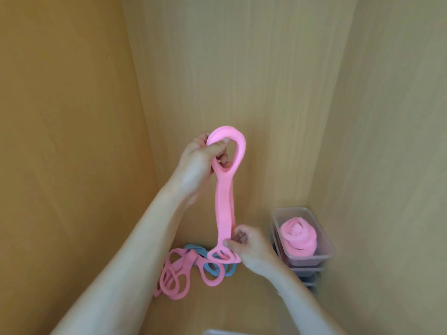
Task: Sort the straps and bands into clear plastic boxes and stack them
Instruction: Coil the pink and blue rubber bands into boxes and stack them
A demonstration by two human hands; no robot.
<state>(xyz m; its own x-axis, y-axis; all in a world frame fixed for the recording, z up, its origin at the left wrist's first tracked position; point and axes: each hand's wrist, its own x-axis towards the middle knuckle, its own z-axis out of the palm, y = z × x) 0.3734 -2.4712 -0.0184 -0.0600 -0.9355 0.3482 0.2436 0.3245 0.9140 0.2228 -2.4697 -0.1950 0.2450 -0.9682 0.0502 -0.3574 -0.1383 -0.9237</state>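
A wood-grain panel [60, 117] fills the left side and meets a paler back panel [242, 68] of the same grain. Together they close in a narrow corner.

The left hand [198, 160] is raised in front of the back panel. Its fingers [219, 147] are curled round the top loop of a long pink band [225, 201], which hangs almost straight down.

Below it, on the wood-grain surface [242, 298], lies a loose heap of pink bands [179, 274] tangled with blue bands [212, 267]. The heap sits against the foot of the left panel.

The right hand [251, 245] is lower, just above the heap, and pinches the bottom loops of the held band between thumb and curled fingers.

Further right, in the corner, stands a stack of clear plastic boxes [307, 272]. The top box [291, 208] is open and holds a rolled pink band [298, 238]. What the lower boxes hold cannot be made out.

A third wood panel [399, 141] closes the right side. A pale edge [229, 332] shows at the bottom of the view.
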